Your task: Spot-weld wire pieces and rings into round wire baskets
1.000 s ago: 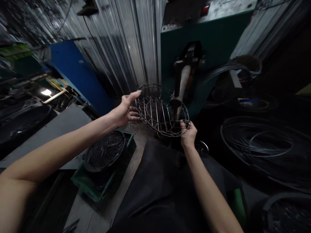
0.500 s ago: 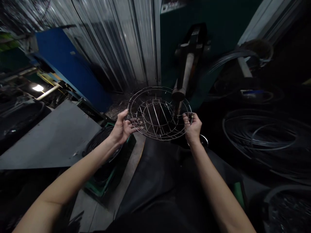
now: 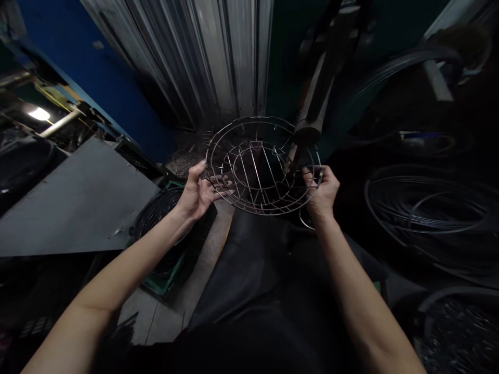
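Observation:
A round wire basket (image 3: 256, 169) with a double-ringed rim and straight bars across its bottom is held up in front of me. My left hand (image 3: 198, 195) grips its left edge, thumb on the rim and fingers spread underneath. On the opposite side, my right hand (image 3: 324, 192) has its fingers closed around the rim. Just behind the basket's right side, the blunt end of a machine arm (image 3: 307, 133) comes down close to the wires; I cannot tell if they touch. A thin metal ring (image 3: 304, 221) shows partly below my right hand.
At left, a grey metal sheet (image 3: 78, 202) lies beside a green crate (image 3: 171, 283) holding dark wire pieces. Coiled wire (image 3: 440, 223) lies at right, above a bin of small wire parts (image 3: 463, 332). A blue panel (image 3: 89, 78) and corrugated metal wall (image 3: 222, 57) stand ahead.
The view has shifted, so the machine arm and the basket appear slightly higher and further right. Both hands keep the same hold on the basket.

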Motion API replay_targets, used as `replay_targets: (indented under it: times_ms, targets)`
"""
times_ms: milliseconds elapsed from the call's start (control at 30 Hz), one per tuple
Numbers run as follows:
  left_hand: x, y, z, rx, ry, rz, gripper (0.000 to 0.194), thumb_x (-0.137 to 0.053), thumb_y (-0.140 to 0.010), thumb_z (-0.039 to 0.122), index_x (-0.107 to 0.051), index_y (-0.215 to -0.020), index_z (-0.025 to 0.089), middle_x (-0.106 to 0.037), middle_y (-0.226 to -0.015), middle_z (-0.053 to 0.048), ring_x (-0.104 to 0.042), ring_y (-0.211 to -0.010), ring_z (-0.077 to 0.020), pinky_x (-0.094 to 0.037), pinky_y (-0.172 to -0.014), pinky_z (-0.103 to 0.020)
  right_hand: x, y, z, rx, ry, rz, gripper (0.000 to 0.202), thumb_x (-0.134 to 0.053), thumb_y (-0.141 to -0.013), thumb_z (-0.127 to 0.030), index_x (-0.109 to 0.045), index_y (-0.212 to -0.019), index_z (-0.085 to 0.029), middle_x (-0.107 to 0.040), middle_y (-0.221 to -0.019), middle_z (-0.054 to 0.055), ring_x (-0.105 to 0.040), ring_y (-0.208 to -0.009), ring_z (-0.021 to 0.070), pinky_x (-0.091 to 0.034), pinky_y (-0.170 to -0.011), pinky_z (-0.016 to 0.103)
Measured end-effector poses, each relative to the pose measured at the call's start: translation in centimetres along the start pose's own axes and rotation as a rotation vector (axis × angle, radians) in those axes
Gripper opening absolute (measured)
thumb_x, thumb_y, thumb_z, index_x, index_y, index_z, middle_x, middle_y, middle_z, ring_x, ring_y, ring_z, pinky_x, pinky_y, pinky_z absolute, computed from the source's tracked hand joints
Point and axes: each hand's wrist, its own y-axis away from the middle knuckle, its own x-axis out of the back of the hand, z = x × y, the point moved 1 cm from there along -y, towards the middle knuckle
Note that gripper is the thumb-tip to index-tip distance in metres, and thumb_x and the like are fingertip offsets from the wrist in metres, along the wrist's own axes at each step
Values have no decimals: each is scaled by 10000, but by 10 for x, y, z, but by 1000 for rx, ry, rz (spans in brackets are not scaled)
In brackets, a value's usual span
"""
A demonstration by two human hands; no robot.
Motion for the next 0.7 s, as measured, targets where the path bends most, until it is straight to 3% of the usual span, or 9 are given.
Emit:
replay_targets:
  times_ms: [400,700]
  targets:
    - [0,1,2,32,-9,-23,583,-551,-726,607,-493,-1142,202,-677,-855,-61,-676,-890,-251,-528,-830,-422,2,-1,-4,2,68,-49,366,-598,-731,-547,-498,-735,-194,-475,-641,-31,-430,-586,99,-381,-574,246]
    - [-4,6,4,49,10,-16,510,-552,-734,596,-519,-1074,217,-673,-888,-67,-668,-909,-260,-535,-847,-446,-1,-4,4,-5,-60,-50,303,-644,-720,-461,-505,-731,-191,-528,-667,-17,-510,-621,114,-437,-630,274]
